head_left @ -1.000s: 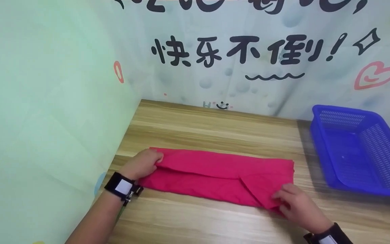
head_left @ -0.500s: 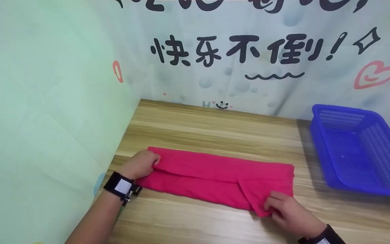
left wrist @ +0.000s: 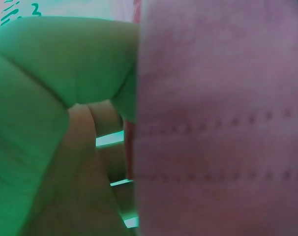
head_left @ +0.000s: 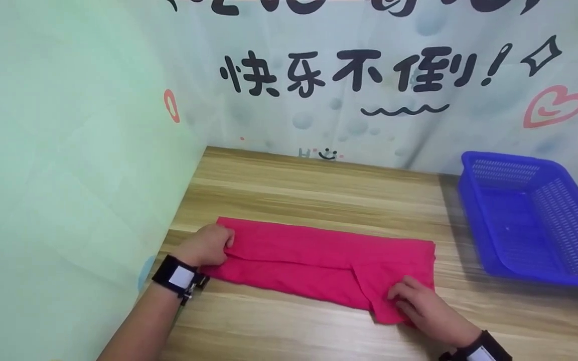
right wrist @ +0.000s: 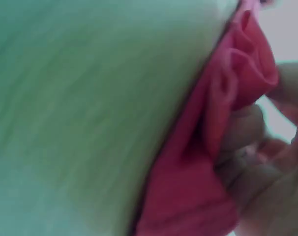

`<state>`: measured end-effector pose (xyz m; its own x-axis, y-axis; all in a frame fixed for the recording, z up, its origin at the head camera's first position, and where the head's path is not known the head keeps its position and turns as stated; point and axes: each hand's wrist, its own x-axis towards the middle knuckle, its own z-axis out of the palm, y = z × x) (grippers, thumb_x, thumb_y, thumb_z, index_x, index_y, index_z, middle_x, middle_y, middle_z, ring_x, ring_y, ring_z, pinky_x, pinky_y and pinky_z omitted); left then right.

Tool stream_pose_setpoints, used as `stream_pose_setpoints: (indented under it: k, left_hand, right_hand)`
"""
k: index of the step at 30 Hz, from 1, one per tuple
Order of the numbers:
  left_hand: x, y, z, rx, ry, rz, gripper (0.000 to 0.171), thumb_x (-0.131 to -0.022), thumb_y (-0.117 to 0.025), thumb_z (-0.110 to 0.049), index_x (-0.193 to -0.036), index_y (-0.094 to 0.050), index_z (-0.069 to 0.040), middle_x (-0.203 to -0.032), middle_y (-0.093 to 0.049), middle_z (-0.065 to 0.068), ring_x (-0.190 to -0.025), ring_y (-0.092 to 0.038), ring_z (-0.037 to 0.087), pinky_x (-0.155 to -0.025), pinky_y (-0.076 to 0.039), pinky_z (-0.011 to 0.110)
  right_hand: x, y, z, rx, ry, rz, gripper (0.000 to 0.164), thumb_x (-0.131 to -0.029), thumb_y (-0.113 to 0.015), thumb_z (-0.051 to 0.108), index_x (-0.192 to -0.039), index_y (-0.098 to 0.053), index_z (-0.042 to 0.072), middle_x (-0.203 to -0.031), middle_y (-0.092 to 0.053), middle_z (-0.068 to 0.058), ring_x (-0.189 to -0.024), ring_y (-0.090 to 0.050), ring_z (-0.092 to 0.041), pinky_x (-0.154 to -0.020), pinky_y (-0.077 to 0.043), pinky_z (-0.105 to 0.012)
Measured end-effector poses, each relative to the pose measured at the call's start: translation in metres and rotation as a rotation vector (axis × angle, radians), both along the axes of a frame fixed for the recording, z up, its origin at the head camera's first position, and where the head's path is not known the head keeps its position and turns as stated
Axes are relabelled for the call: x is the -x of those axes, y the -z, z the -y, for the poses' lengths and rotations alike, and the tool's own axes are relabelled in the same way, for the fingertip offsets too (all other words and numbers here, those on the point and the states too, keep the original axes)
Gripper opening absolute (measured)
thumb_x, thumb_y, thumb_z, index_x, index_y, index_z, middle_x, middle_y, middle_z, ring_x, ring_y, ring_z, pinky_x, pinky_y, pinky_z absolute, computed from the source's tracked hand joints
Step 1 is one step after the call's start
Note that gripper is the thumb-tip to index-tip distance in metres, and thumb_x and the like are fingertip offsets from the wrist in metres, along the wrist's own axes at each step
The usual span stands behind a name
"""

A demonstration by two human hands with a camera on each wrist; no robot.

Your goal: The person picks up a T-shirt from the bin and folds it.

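A red shirt, folded into a long strip, lies across the wooden table. My left hand grips its left end with bent fingers. In the left wrist view, the edge of the cloth shows two rows of stitching and covers the fingertips. At the right end a sleeve-like flap is folded over toward the near side. My right hand holds this flap with curled fingers. Up close in the right wrist view, the cloth bunches up against the fingers.
A blue perforated plastic basket stands at the right of the table, with nothing visible in it. A printed cloth backdrop rises behind, and a pale green one along the left side.
My right hand has shifted a little to the left, drawing the flap left and toward the near edge. The left hand keeps its grip, almost unmoved.
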<state>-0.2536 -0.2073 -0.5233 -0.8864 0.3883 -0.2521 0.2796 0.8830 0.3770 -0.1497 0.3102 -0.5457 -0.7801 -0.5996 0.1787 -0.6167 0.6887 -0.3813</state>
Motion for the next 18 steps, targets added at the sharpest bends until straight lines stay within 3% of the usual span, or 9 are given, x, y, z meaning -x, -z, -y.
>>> stream_pose_setpoints:
  k: [3, 6, 9, 12, 18]
  left_hand:
    - [-0.002, -0.003, -0.002, 0.02, 0.0, -0.033, 0.021, -0.062, -0.058, 0.005, -0.073, -0.051, -0.011, -0.064, -0.037, -0.003, -0.065, -0.039, 0.016, -0.055, -0.034, 0.026]
    - [-0.003, -0.005, -0.008, 0.022, 0.023, -0.135, 0.017, -0.063, -0.061, -0.002, -0.076, -0.054, -0.012, -0.067, -0.042, -0.003, -0.07, -0.043, 0.017, -0.06, -0.039, 0.03]
    - [-0.004, -0.004, -0.016, 0.005, 0.073, -0.211, 0.022, -0.073, -0.066, -0.016, -0.094, -0.065, -0.013, -0.086, -0.054, 0.001, -0.09, -0.052, 0.021, -0.078, -0.048, 0.037]
    - [-0.004, 0.002, -0.023, 0.0, 0.12, -0.205, 0.035, -0.085, -0.07, -0.03, -0.117, -0.066, -0.019, -0.111, -0.055, 0.005, -0.11, -0.051, 0.023, -0.095, -0.048, 0.042]
    - [-0.007, 0.009, -0.027, 0.019, 0.096, -0.17, 0.045, -0.084, -0.077, -0.032, -0.127, -0.065, -0.023, -0.118, -0.052, 0.006, -0.111, -0.048, 0.021, -0.094, -0.049, 0.04]
  right_hand:
    - [0.003, -0.001, 0.0, -0.043, 0.138, -0.068, 0.037, -0.077, -0.083, 0.013, -0.111, -0.067, 0.016, -0.107, -0.054, 0.003, -0.1, -0.054, -0.011, -0.084, -0.051, -0.031]
    - [0.004, 0.0, -0.001, -0.127, 0.215, -0.057, 0.059, -0.073, -0.087, 0.028, -0.125, -0.065, 0.012, -0.127, -0.055, -0.012, -0.117, -0.053, -0.03, -0.096, -0.05, -0.045]
    - [0.003, 0.0, 0.0, -0.203, 0.227, 0.002, 0.072, -0.074, -0.085, 0.038, -0.135, -0.059, 0.008, -0.141, -0.049, -0.023, -0.129, -0.047, -0.045, -0.101, -0.047, -0.056]
    - [0.002, 0.0, 0.001, -0.251, 0.219, 0.018, 0.076, -0.074, -0.084, 0.041, -0.137, -0.057, 0.008, -0.144, -0.046, -0.026, -0.131, -0.044, -0.051, -0.103, -0.045, -0.059]
    - [0.005, -0.001, 0.0, -0.258, 0.198, 0.018, 0.075, -0.074, -0.084, 0.04, -0.137, -0.057, 0.009, -0.144, -0.046, -0.028, -0.131, -0.044, -0.052, -0.103, -0.044, -0.06]
